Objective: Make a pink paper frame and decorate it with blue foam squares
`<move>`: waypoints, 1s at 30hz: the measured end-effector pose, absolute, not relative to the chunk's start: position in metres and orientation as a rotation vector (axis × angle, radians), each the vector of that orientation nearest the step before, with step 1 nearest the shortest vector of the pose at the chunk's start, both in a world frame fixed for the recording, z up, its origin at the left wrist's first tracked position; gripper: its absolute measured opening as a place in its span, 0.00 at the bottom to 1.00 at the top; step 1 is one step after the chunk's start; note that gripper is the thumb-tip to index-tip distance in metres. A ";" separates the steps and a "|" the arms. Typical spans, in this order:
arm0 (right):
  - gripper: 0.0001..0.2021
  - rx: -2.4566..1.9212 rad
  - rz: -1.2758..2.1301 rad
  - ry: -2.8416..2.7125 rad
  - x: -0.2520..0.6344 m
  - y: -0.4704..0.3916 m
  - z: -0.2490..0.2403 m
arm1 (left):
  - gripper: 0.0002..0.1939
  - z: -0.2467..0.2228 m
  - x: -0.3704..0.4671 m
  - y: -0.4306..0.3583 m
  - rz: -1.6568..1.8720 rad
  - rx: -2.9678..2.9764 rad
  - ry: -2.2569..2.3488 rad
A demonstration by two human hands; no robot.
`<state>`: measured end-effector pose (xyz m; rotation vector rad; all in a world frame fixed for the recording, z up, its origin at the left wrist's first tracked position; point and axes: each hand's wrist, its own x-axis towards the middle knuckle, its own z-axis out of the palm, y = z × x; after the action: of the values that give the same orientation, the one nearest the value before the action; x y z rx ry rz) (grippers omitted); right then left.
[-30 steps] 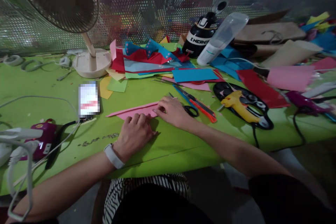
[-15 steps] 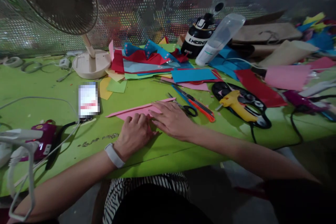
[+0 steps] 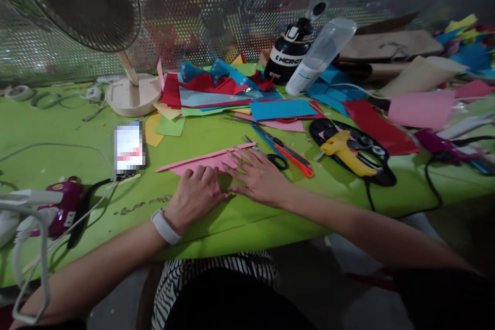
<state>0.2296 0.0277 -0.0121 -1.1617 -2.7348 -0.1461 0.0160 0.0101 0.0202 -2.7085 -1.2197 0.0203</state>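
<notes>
A sheet of pink paper (image 3: 184, 166) lies on the green table in front of me, with a narrow folded strip along its far edge. My left hand (image 3: 196, 193) rests on its near part, fingers curled and pressed down on the paper, thumb stretched to the right. Flat over the paper's right side is my right hand (image 3: 257, 178), its fingers spread. Parts of the paper are hidden under both hands. Just beyond the right hand, scissors (image 3: 279, 161) with black handles are partly covered. An orange utility knife (image 3: 296, 160) lies to their right.
A yellow glue gun (image 3: 348, 154) rests on a black stand at right. Coloured papers (image 3: 284, 109), a black bottle (image 3: 288, 56) and a tilted clear bottle (image 3: 320, 56) are at the back. At left are a fan (image 3: 133, 95), a phone (image 3: 129, 147) and a purple power strip (image 3: 65, 209).
My right hand's fingers have spread wider and shifted slightly on the pink paper. The left hand stays nearly in place, its thumb now more visible. The view has shifted a little.
</notes>
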 end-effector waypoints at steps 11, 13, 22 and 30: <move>0.25 -1.199 -0.116 -2.672 0.244 0.021 -0.010 | 0.29 0.018 0.014 0.008 -0.011 -2.723 -1.252; 0.23 -1.190 -0.121 -2.642 0.245 0.020 -0.003 | 0.29 0.020 0.015 0.008 0.000 -2.733 -1.256; 0.16 -1.651 1.119 -2.348 0.211 0.063 0.023 | 0.24 0.028 0.016 0.006 -0.006 -2.714 -1.338; 0.20 -1.592 1.484 -2.262 0.210 0.075 0.027 | 0.17 0.047 0.023 0.030 -0.373 -2.813 -2.034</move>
<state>0.2104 0.0748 0.0269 -1.5922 -2.2623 1.4837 0.0228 0.0299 0.0472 -2.8133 -2.0340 -0.3728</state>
